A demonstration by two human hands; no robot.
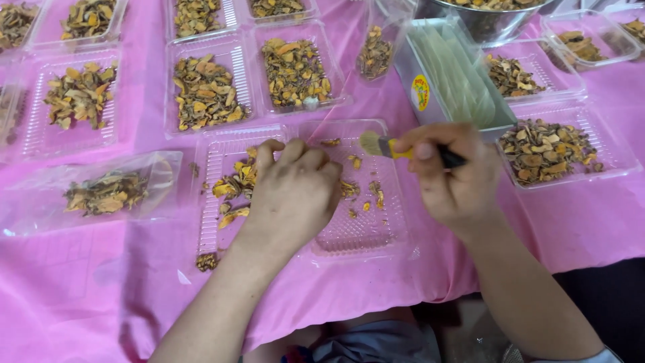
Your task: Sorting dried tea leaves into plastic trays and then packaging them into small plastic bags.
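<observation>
Along the left edge of the table, covered in a pink cloth (101, 282): a clear bag (87, 195) lying flat with dried orange-brown slices inside, and above it a clear tray (74, 101) filled with the same slices. Further back, toward the far edge, more filled trays in a row, two of them side by side (255, 74) just beyond the middle one.

At the near middle of the table, an open clear tray (363, 228), ribbed on its floor, nearly bare on its right half. Scattered dried slices (235, 185) gathered on its left half, a few crumbs loose toward the centre and one small clump (207, 261) off the tray on the cloth by its near left corner.

Left hand (292, 195) palm down over the tray's middle, fingers curled and pressed onto the slices, some hidden beneath them; whether anything is pinched cannot be told.

Right hand (453, 175) just right of the tray's far right corner, thumb and fingers closed around a small brush (390, 146) with a yellow ferrule and dark handle. Bristles pointing left, over the tray's far rim, close to the left fingertips but apart from them.

Behind the right hand, a grey box (437, 74) of clear bags, a metal bowl (490, 20) beyond it, and another filled tray (551, 151) toward the right edge.
</observation>
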